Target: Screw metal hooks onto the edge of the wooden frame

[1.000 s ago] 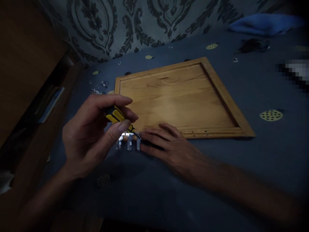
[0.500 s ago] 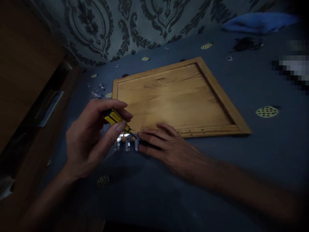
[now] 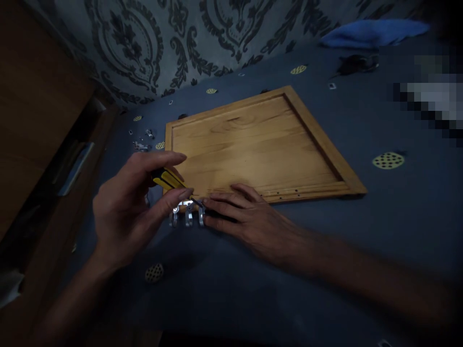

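Observation:
My left hand [image 3: 132, 207] is closed around the handle of a yellow-and-black screwdriver [image 3: 168, 179], its index finger extended. The shaft slants down to the right, with its tip at silver metal hardware [image 3: 188, 214] on the near left edge of a framed wooden panel [image 3: 246, 154]. Three curved metal pieces stick out from that edge towards me. My right hand [image 3: 249, 219] lies on the near edge just right of the hardware, fingers stretched out. Its fingertips reach the rightmost metal piece; whether they press on it is unclear.
The panel lies on a dark blue patterned cloth [image 3: 289, 299]. Small metal parts [image 3: 141, 146] lie beyond its left corner. A blue cloth [image 3: 372, 33] and a dark object [image 3: 356, 65] are at the back right. A wooden cabinet [image 3: 39, 96] borders the left, patterned wallpaper the back.
The view has shifted slightly, so the panel appears further left. My left thumb has moved forward along the screwdriver, whose tip stays at the hardware. My right hand keeps its place on the panel.

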`<action>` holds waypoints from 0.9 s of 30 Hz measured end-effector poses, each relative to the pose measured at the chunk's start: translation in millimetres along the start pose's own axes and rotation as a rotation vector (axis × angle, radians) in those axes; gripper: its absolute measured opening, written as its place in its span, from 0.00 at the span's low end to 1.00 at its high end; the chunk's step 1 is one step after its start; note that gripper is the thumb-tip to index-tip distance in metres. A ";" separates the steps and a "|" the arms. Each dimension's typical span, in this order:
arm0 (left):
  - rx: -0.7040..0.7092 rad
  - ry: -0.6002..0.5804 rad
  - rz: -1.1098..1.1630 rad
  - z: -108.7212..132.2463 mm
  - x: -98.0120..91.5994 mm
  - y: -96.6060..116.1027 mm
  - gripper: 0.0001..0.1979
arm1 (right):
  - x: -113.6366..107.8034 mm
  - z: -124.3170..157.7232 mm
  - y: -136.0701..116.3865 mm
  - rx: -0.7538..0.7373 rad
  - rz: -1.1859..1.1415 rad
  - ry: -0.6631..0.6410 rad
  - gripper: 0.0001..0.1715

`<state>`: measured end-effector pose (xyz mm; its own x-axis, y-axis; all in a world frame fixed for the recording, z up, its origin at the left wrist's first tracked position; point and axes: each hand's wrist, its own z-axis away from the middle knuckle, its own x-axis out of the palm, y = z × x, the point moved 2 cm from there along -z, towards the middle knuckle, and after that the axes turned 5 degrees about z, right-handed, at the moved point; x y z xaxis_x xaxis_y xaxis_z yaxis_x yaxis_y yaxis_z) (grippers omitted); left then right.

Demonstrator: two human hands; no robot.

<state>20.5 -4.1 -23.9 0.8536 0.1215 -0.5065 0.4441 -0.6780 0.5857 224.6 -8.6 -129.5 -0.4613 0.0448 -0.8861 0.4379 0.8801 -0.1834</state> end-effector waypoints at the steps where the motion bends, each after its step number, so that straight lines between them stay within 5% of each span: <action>1: -0.010 0.016 0.002 -0.3 -0.5 -0.7 0.20 | -0.2 -0.2 0.0 -0.006 -0.005 0.005 0.21; 10: -0.125 -0.057 0.096 -0.4 0.3 1.1 0.17 | -0.9 -1.6 -0.3 -0.004 -0.029 0.009 0.19; 16: -0.393 0.066 0.623 -1.5 22.2 3.6 0.04 | -1.2 -0.4 0.0 -0.005 -0.051 0.009 0.20; 22: -0.469 0.192 0.830 -10.3 44.8 7.3 0.16 | 1.1 0.4 0.5 -0.008 -0.058 0.024 0.22; 27: -0.503 0.112 0.873 -21.4 49.8 7.1 0.22 | 2.3 0.8 1.5 -0.006 -0.050 0.017 0.20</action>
<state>72.0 12.6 -31.4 0.9439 -0.1861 0.2727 -0.3059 -0.1818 0.9346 224.8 -7.6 -132.1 -0.4951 0.0087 -0.8688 0.4095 0.8843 -0.2245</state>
